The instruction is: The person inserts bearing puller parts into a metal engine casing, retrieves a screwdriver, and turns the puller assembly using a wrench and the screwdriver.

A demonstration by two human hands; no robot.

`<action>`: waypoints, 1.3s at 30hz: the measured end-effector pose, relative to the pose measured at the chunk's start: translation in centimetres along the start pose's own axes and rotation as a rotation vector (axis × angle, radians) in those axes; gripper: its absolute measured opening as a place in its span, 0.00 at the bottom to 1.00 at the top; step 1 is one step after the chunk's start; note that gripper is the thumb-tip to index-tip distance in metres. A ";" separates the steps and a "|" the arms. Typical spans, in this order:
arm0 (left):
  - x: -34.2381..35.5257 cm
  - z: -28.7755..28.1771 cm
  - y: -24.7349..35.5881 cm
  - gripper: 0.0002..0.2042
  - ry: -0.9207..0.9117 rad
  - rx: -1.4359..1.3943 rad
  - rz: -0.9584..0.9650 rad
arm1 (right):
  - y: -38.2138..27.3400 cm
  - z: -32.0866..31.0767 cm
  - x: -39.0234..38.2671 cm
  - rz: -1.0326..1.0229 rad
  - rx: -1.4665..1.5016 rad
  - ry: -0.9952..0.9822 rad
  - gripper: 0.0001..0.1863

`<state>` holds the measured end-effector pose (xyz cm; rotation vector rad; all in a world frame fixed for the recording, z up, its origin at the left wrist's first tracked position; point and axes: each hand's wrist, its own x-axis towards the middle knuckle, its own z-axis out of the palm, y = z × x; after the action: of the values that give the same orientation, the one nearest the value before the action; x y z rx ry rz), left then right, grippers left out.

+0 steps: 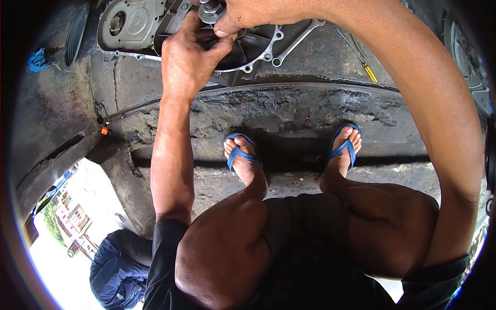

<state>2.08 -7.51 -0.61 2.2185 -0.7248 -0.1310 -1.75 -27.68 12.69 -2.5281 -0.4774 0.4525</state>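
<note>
Both of my hands are at the top of the view, over a grey metal engine casing (137, 20). Between them stands a metal part with a hex nut and washer (210, 13). My left hand (191, 64) has its fingers curled and closed around the lower side of this part. From the other side, my right hand (248, 14) closes on it with the thumb pressed near the left fingertips. What lies under the fingers is hidden, and the upper end of the part is cut off by the frame. A ring-ended spanner (294, 45) lies along the casing's right edge.
A screwdriver with a yellow handle (370, 73) lies on the stained ground at right. A blue rag (38, 61) and a dark curved tray (76, 36) are at far left. An orange object (105, 130) sits near a ledge. My feet wear blue flip-flops (238, 152).
</note>
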 end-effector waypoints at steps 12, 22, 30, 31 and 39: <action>0.7 -0.4 0.8 0.24 -0.041 0.015 -0.034 | 3.3 5.3 1.0 -0.197 -0.078 0.378 0.19; 0.3 -1.1 0.1 0.24 0.002 0.112 0.111 | 3.1 7.0 1.2 -0.030 -0.028 0.418 0.27; 0.2 -1.6 0.7 0.25 -0.045 0.137 0.017 | -0.1 4.7 0.8 0.096 0.166 0.327 0.18; 0.2 -1.7 0.8 0.25 -0.058 0.136 0.014 | -1.0 4.0 0.4 0.085 0.155 0.312 0.18; -0.9 -1.4 0.8 0.26 0.251 -0.078 0.251 | -3.6 2.6 -0.4 0.091 -0.070 0.384 0.11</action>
<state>1.43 -6.57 0.82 2.0046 -0.8339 0.2361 -4.02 -23.80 12.66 -2.6254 -0.2356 -0.0229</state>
